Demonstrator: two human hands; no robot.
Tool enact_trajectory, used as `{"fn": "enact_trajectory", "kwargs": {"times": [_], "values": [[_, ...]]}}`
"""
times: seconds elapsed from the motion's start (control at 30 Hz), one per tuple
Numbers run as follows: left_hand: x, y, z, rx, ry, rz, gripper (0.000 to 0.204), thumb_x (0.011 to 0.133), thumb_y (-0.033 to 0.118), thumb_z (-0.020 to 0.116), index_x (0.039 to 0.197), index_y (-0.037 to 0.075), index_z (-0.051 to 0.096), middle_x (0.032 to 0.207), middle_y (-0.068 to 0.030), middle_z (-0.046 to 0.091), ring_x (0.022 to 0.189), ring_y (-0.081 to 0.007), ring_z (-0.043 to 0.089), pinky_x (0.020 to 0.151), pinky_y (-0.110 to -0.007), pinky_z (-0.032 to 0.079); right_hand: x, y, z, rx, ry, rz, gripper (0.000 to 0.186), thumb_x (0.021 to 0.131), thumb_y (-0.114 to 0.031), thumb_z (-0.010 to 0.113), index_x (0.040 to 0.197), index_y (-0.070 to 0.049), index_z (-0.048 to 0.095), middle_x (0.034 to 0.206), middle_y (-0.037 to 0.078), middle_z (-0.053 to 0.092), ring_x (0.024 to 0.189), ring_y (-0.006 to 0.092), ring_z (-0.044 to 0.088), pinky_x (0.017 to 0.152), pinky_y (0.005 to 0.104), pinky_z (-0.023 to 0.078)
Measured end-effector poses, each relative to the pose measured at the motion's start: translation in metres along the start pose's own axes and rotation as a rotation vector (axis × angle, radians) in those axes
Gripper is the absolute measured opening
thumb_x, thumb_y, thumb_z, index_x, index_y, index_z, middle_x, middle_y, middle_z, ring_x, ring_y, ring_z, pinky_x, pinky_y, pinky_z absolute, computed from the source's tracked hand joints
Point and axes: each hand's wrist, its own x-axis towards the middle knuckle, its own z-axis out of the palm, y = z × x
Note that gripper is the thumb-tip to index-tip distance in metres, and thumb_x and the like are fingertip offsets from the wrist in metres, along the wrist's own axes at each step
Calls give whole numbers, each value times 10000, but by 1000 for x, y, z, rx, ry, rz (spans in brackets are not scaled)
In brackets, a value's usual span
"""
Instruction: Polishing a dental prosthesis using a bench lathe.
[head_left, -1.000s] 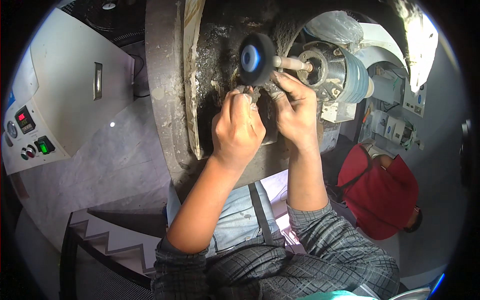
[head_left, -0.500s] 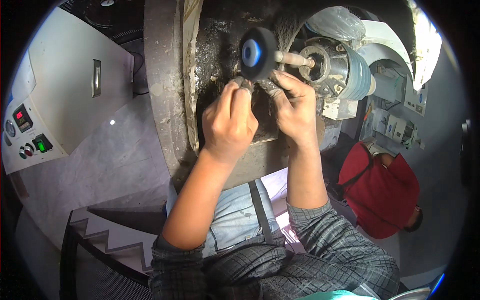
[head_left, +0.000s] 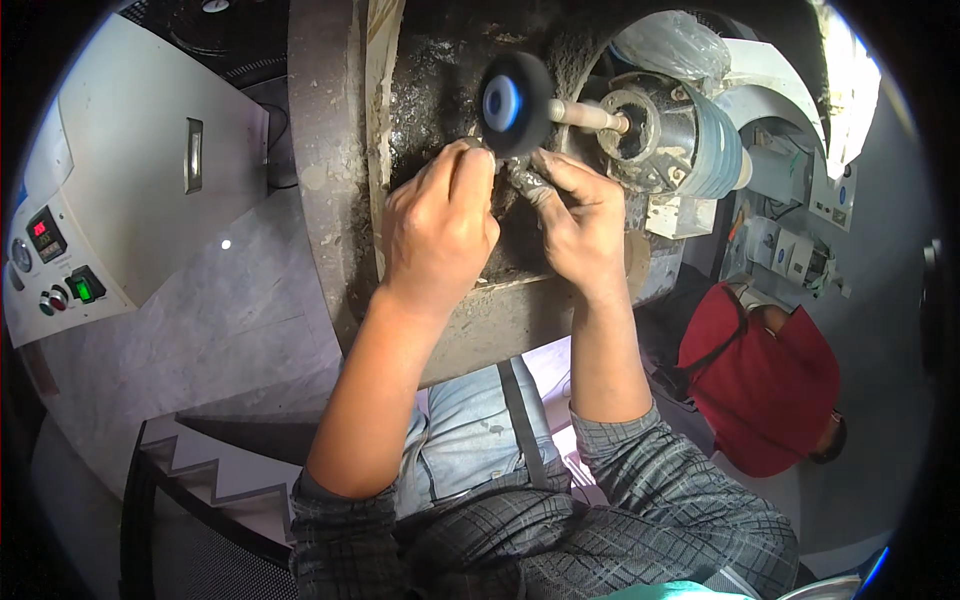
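My left hand is closed, fingertips pinched just below a black wheel with a blue-rimmed hub. My right hand is pinched beside it, its thumb and fingers dirty grey. Between the fingertips, close under the wheel, is a small greyish item, mostly hidden and too small to name. The wheel sits on a pale spindle that runs into a dark, grimy motor housing on the right. Behind my hands is a blackened, splattered recess.
A worn bench rim frames the recess. At left stands a pale cabinet with buttons and a display. Stairs are at lower left. A person in red is at lower right. A plastic bag and pale equipment lie beyond.
My left hand has moved up and to the left. My right hand has shifted slightly up and left. The wheel appears a little higher in the picture.
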Motion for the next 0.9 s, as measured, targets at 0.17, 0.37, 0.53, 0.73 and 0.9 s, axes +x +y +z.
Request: {"fn": "enact_trajectory", "kwargs": {"times": [0.17, 0.37, 0.53, 0.73, 0.9], "values": [[5, 1, -2, -19, 13, 85, 172, 760, -128, 574, 914, -53, 590, 859, -200, 650, 734, -387, 657, 642, -414, 544, -2, 2, -3, 64, 23, 42, 280, 778, 107, 591, 1027, 52, 706, 991, 181, 718, 876, 258, 707, 808, 307, 535], [2, -2, -4, -19, -8, 17, 188, 766, -131, 574, 938, -57, 596, 860, -202, 650, 730, -381, 658, 637, -411, 542, 1, -11, -5, -37, -11, -12, 280, 777, 99, 589, 1029, 56, 704, 997, 189, 719, 898, 269, 713, 808, 315, 540], [1, -5, -5, -27, -28, 19, 199, 759, -137, 563, 939, -57, 590, 864, -207, 648, 732, -383, 657, 643, -422, 544, 4, 0, 2, -133, -16, -57, 300, 756, 107, 574, 1014, 45, 712, 997, 200, 716, 893, 290, 718, 804, 319, 542], [0, -5, 2, 0, 34, 112, 178, 763, -124, 575, 933, -74, 593, 914, -239, 655, 806, -396, 672, 705, -411, 569, 2, -8, -1, -119, 24, -77, 289, 748, 107, 575, 1001, 57, 706, 985, 198, 714, 882, 303, 715, 798, 324, 545], [-6, -3, -2, 11, 26, 72, 160, 765, -123, 572, 916, -70, 583, 972, -258, 651, 842, -405, 671, 743, -407, 576, 2, -9, -4, -181, 46, -164, 272, 748, 94, 587, 990, 60, 704, 975, 201, 712, 856, 309, 711, 781, 330, 549]]}}
